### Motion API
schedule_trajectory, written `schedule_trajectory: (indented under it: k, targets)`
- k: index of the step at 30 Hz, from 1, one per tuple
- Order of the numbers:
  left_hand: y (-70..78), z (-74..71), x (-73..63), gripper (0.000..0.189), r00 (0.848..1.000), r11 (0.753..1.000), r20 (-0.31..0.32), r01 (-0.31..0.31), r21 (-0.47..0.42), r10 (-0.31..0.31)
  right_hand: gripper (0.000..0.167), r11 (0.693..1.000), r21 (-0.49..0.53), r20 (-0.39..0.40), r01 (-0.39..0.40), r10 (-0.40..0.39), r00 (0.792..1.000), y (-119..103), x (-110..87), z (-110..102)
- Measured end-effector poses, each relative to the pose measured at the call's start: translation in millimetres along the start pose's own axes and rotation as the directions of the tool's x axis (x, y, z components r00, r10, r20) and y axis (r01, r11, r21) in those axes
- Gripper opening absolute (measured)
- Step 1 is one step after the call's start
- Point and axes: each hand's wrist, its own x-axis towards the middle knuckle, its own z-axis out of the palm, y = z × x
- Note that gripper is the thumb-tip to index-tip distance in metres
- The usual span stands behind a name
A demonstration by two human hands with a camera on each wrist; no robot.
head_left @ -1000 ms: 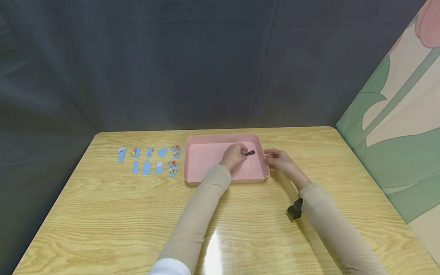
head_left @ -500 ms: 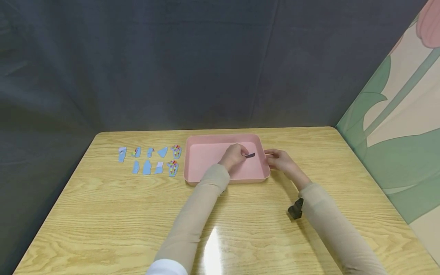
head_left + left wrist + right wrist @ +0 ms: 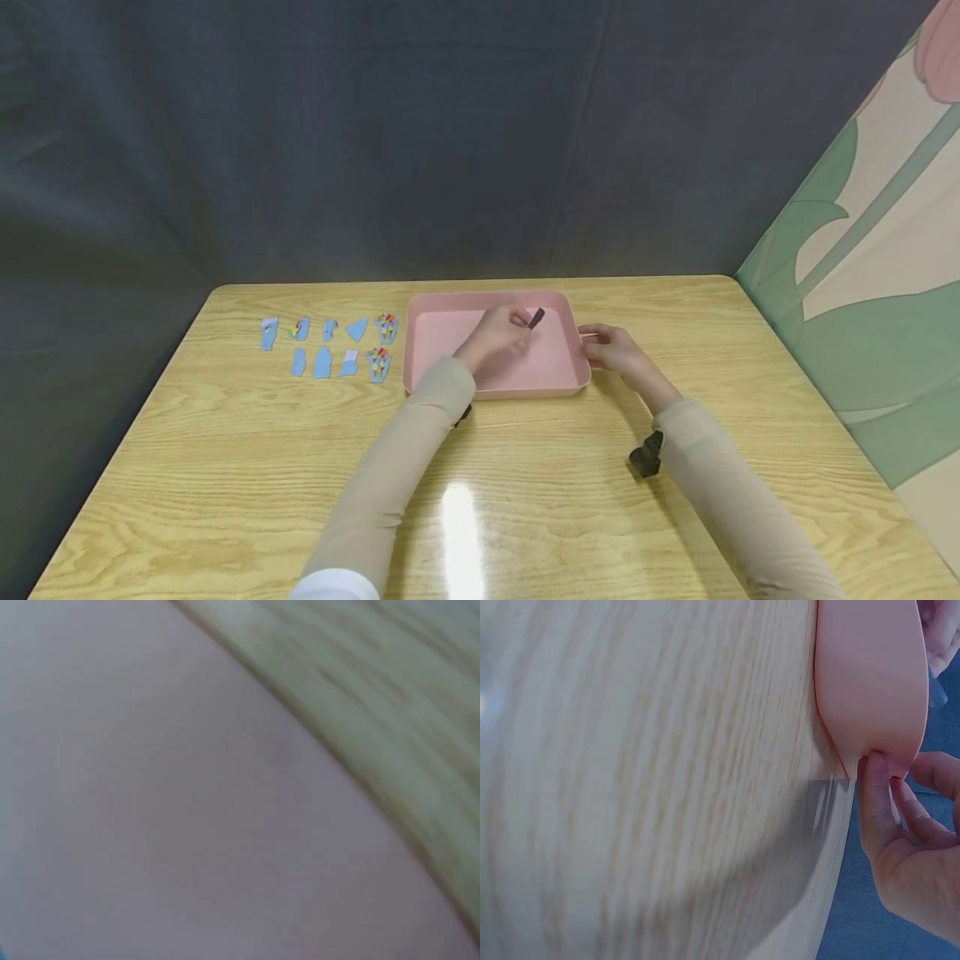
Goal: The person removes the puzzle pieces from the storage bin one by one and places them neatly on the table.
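Observation:
In the head view my left hand (image 3: pixel 497 335) is over the pink tray (image 3: pixel 416 337) and pinches a small, thin, flat piece (image 3: pixel 536 318) between its fingertips. The piece looks dark and tilts up; in the right wrist view a bluish piece (image 3: pixel 936 691) shows beside that hand. My right hand (image 3: pixel 615 350) is at the tray's right end, its fairly straight fingers touching the outer wall and rim. In the right wrist view those fingertips (image 3: pixel 875 769) lie against the tray's end. Only the tray's pink surface (image 3: pixel 187 802) and wood fill the blurred left wrist view.
Left of the tray, light-blue flat puzzle pieces (image 3: pixel 322 362) lie in two rows, some with coloured patterns (image 3: pixel 378 364). The wooden table (image 3: pixel 525 483) ends at a dark curtain (image 3: pixel 390 142) behind and a flowered panel (image 3: pixel 885 333) at right.
My left hand has drawn back a little to the left, and the piece in its fingertips has turned from nearly level to tilted upward. My right hand stays at the tray's end.

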Motion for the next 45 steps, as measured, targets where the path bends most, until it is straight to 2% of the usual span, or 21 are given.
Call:
schedule_trajectory:
  k: [6, 15, 20, 26, 29, 34, 45]
  targets:
    - [-1.7, -18.5, -8.0, 0.032, 0.999, 0.999, -0.033, 0.031, 0.012, -0.03, 0.051, 1.0, 0.009, 0.001, 0.003, -0.003, 1.0, 0.5, 0.7, -0.2]
    - [-6.8, -46.2, -21.9, 0.041, 0.997, 0.993, -0.031, 0.062, -0.102, -0.066, 0.052, 1.0, 0.006, 0.008, 0.006, -0.007, 1.0, 1.3, 0.0, 0.5]
    - [-10.2, -59.8, -31.2, 0.043, 0.993, 0.99, -0.055, 0.094, -0.103, -0.1, 0.053, 1.0, 0.013, 0.009, 0.009, -0.009, 1.0, 1.3, 0.2, 1.1]
    - [-14.7, -71.9, -40.8, 0.029, 0.989, 0.989, -0.107, 0.093, -0.116, -0.105, 0.054, 1.0, 0.005, 0.017, 0.012, -0.013, 1.0, 2.0, -0.4, 0.2]
    - [-18.2, -78.3, -45.1, 0.025, 0.989, 0.989, -0.124, 0.07, -0.127, -0.085, 0.055, 1.0, 0.004, 0.017, 0.015, -0.016, 1.0, 2.4, -0.2, 0.1]
    - [-22.3, -89.4, -55.2, 0.031, 0.99, 0.991, -0.133, 0.038, -0.129, -0.055, 0.053, 0.999, 0.02, 0.015, 0.028, -0.028, 0.999, 3.7, 0.0, -1.5]
    - [-38.9, -115.0, -73.9, 0.044, 0.983, 0.983, -0.152, 0.077, -0.165, -0.103, 0.052, 1.0, 0.012, 0.028, 0.027, -0.027, 0.999, 1.2, -1.0, 0.1]
